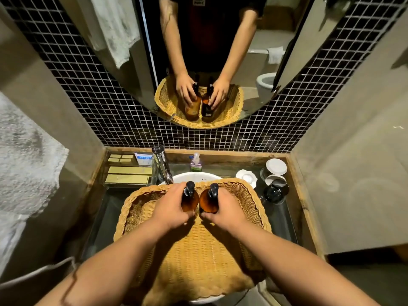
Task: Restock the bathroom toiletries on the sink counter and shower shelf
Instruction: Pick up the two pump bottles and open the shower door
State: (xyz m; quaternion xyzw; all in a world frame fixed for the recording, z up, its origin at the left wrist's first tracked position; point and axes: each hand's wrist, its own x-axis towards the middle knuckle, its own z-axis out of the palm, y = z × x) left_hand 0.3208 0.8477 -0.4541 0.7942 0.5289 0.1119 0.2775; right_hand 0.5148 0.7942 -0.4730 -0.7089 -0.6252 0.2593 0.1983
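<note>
Resting across the white basin (194, 177), a wide woven wicker basket (247, 195) holds two amber pump bottles standing upright side by side, close together near its far edge. The left hand (171, 209) is clasped around the left amber bottle (189, 201), fingers wrapped over its body below the black pump head. The right hand (225, 212) is clasped the same way around the right amber bottle (208, 203). Besides the two bottles, the basket's woven floor is bare where it shows.

Left of the basin, a clear tray (128, 173) on the glass counter (284, 217) holds pale yellow flat boxes: two long ones at the front and smaller ones behind; any print on them is too small to read. Just beside the tray's far corner lies a white and blue packet (143, 158) with blue lettering that cannot be made out. A chrome tap (162, 165) rises between the tray and the basin. Behind the basin stands a small clear pump dispenser (196, 163) with a green label, unreadable. The basin's rim carries a small dark mark, too blurred to read.

To the right, a white scalloped dish (247, 176) sits near the basin, and beyond it stand glasses (274, 191) with round white paper covers (276, 166) on top.

The oval mirror (287, 62) above reflects both hands on the bottles; the reflected right-hand bottle shows a pale label low on its side, illegible.
</note>
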